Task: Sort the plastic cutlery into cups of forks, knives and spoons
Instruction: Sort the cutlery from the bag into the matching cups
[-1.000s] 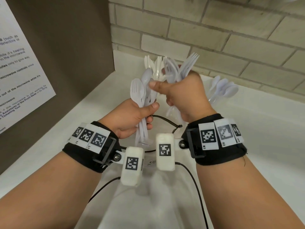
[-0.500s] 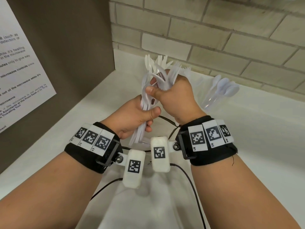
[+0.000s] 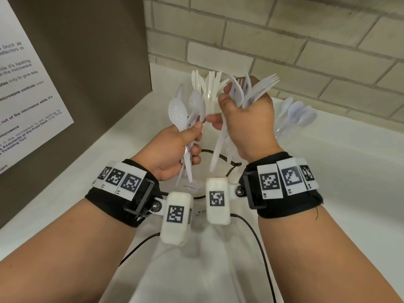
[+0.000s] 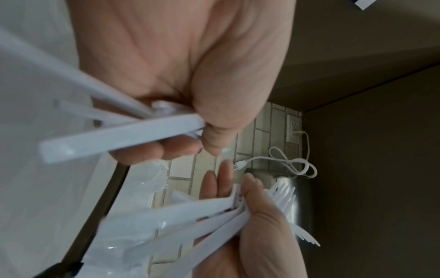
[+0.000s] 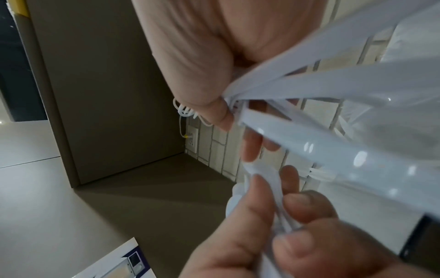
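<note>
The white tabletop (image 3: 341, 176) runs into a corner between a tan brick wall (image 3: 284, 40) and a brown panel (image 3: 91, 51) that carries a printed notice (image 3: 26, 84), cut off at the left edge. Both forearms fill the lower part of the head view, hiding much of the surface beneath them.

The right hand (image 3: 249, 119) is closed around a bundle of forks (image 3: 258, 88), tines fanning up and right; the handles stick out below the fist. Other utensils may be mixed in, but that is hard to tell.

The left hand (image 3: 172, 147) grips a few spoons (image 3: 178, 111) by their handles, bowls up, just beside the right thumb.

Behind the hands a cluster of upright cutlery (image 3: 207, 82) stands in a clear cup, mostly hidden. To the right, more spoons (image 3: 299, 113) lean in another clear cup whose walls are barely visible.

Both wrist views are blurred, showing only fingers pressed on white handles.
</note>
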